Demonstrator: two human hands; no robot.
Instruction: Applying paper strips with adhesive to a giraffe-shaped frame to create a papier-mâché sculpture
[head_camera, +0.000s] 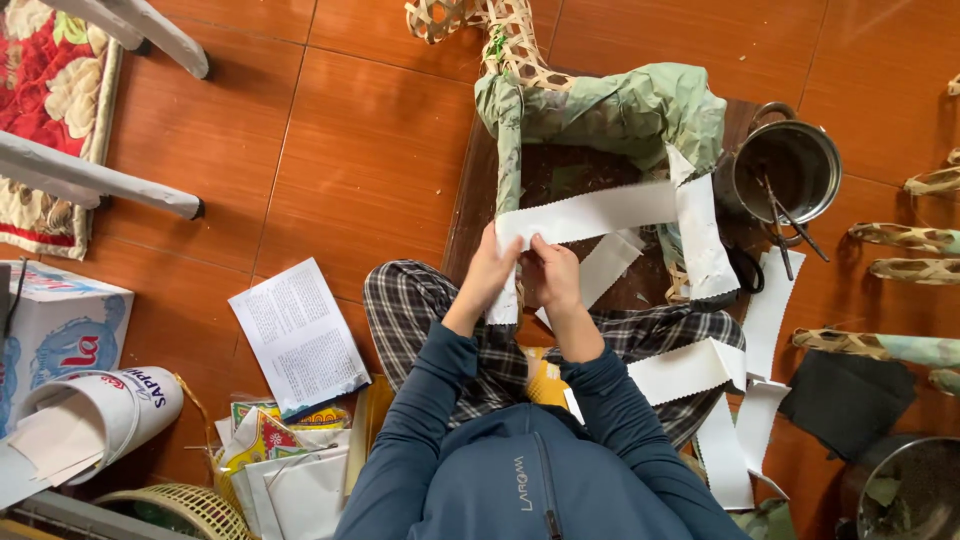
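A woven bamboo frame, partly covered in crumpled pale green paper, is seen just beyond the fingers, on a dark board on the tiled floor. A white paper strip with zigzag edges is laid across its near side. The left hand is closed on the strip's corner, fingers pinched. The right hand is pressed beside it, fingers curled on the same strip. A steel pot stands well to the right.
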